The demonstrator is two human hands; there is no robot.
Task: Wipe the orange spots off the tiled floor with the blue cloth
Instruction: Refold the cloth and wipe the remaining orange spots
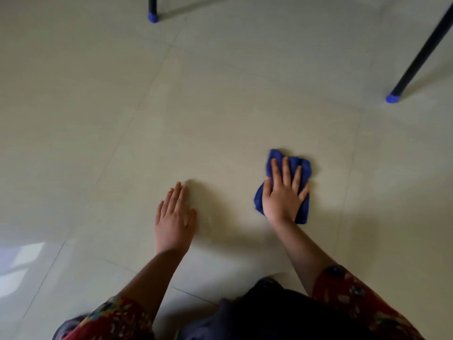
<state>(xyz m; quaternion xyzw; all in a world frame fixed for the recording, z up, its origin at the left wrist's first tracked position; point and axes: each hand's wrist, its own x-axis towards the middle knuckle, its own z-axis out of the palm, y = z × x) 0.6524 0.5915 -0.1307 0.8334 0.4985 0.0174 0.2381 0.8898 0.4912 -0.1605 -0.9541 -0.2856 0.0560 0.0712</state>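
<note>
The blue cloth (304,168) lies bunched on the pale tiled floor (220,106), right of centre. My right hand (283,192) lies flat on top of it with straight, spread fingers and presses it down. My left hand (174,217) rests flat on the bare tiles to the left of the cloth, fingers straight, holding nothing. I see no orange spots on the floor in this view; whatever lies under the cloth is hidden.
Two black furniture legs with blue caps stand on the floor, one at the top (153,17) and one slanting at the right (392,98). My knees and patterned red sleeves fill the bottom edge. Window light reflects at the lower left.
</note>
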